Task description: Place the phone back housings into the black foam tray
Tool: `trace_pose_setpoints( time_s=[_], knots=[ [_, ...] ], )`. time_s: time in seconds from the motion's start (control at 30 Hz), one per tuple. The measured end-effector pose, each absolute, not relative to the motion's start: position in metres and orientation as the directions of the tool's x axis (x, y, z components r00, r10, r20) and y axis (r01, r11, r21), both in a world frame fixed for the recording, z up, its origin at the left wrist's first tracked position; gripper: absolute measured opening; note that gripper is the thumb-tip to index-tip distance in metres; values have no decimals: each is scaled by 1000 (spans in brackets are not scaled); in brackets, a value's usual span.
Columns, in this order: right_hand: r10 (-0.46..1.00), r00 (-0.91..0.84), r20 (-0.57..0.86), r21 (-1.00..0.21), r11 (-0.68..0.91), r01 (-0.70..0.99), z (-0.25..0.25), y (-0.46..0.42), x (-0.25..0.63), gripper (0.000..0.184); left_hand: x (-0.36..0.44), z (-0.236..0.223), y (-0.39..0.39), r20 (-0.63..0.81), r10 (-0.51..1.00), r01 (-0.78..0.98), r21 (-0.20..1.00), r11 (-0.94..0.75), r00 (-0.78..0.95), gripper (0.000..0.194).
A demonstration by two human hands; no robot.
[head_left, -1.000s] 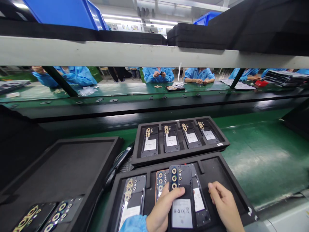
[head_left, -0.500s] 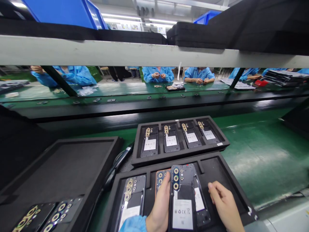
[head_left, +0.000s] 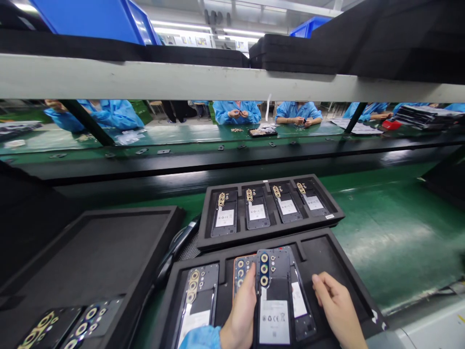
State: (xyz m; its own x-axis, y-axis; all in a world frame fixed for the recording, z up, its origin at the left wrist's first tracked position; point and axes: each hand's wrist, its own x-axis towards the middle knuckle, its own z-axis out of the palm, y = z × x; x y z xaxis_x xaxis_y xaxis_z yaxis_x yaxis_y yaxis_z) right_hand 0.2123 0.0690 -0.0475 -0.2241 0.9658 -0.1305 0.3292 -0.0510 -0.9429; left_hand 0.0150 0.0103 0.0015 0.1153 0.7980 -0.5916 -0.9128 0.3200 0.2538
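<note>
While the cover [head_left: 274, 298] sits in my left hand [head_left: 240, 315], I read the near tray [head_left: 327, 252] as about half done — leftmost slot holds a cover [head_left: 198, 303], the next two hold an orange-edged one [head_left: 241, 271] and one [head_left: 300, 305] under the piece I'm holding, rightmost slot looks bare. Far tray [head_left: 271, 235] has all four slots filled. Left tray [head_left: 90, 252] is mostly bare, just a couple of lens-ring pieces [head_left: 78, 327] at its near edge.

Held cover is over the near tray's middle, lens end pointing away, label up. Left hand grips its left edge, fingers extended along it. Right hand [head_left: 336, 310] rests loosely curled on the tray just right of the covers — holding nothing I can see. Green belt [head_left: 392, 232] beyond.
</note>
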Motion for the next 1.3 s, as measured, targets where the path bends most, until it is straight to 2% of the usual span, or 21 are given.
trace_pose_setpoints(
  time_s=[0.2,0.3,0.47,0.67,0.9,1.13,1.2,1.3],
  knots=[
    [965,-230,-127,-945,-47,324,-49,70,212,54,16,10,13,-677,735,-883,364,297,-33,45],
    [965,-231,-127,-945,-47,324,-51,69,212,54,15,16,15,-688,724,-873,383,303,-50,43],
    [964,-232,-127,-945,-47,323,-51,69,212,53,16,23,14,-686,727,-868,374,327,-21,47],
    [963,-237,-131,-943,-47,331,-51,69,213,54,19,18,13,-719,692,-868,303,394,64,39],
    [966,-227,-127,-938,-42,345,-51,69,212,54,13,7,17,-724,689,-893,328,307,-28,39],
    [967,-238,-90,-939,-3,344,-46,70,206,54,9,25,19,-744,668,-913,271,305,2,43],
    [969,-236,-79,-937,9,350,-44,71,203,52,6,19,16,-725,689,-902,313,298,-24,47],
    [973,-223,-62,-929,25,370,-40,71,199,48,-4,1,7,-685,700,-809,521,274,-204,57]
  ],
)
